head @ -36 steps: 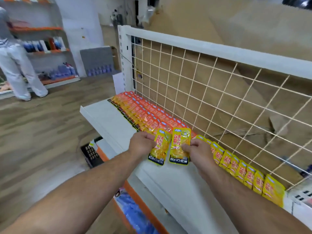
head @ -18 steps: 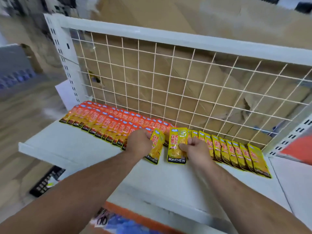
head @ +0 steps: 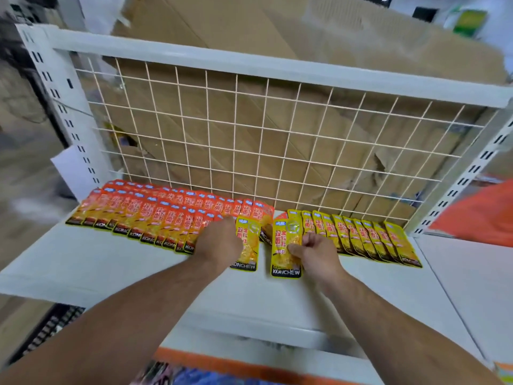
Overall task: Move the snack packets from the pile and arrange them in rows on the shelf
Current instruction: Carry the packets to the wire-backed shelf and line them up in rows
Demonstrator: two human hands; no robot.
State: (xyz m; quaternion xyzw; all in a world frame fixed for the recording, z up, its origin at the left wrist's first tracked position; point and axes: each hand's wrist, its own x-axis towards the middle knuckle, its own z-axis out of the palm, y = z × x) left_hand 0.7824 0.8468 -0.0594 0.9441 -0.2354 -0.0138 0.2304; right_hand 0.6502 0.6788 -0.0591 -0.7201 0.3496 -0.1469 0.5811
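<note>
On the white shelf (head: pixel 116 268) lie overlapping rows of orange snack packets (head: pixel 155 215) at the left and a row of yellow snack packets (head: pixel 369 234) at the right. My left hand (head: pixel 219 240) grips a yellow packet (head: pixel 247 248) at the end of the orange rows. My right hand (head: pixel 316 251) pinches another yellow packet (head: pixel 286 245) just left of the yellow row. Both packets rest low over the shelf, a small gap between them. No pile of packets is in view.
A white wire grid (head: pixel 249 140) closes the shelf's back, with flattened cardboard (head: pixel 277 45) behind it. Slotted white uprights (head: pixel 63 112) stand at both ends. A lower orange-edged shelf (head: pixel 222 359) sits beneath, and a dark basket (head: pixel 47 332) is on the floor at the left.
The view has swung right and closer, facing the shelf square on. Both hands have kept their yellow packets and brought them down toward the shelf between the orange and yellow rows.
</note>
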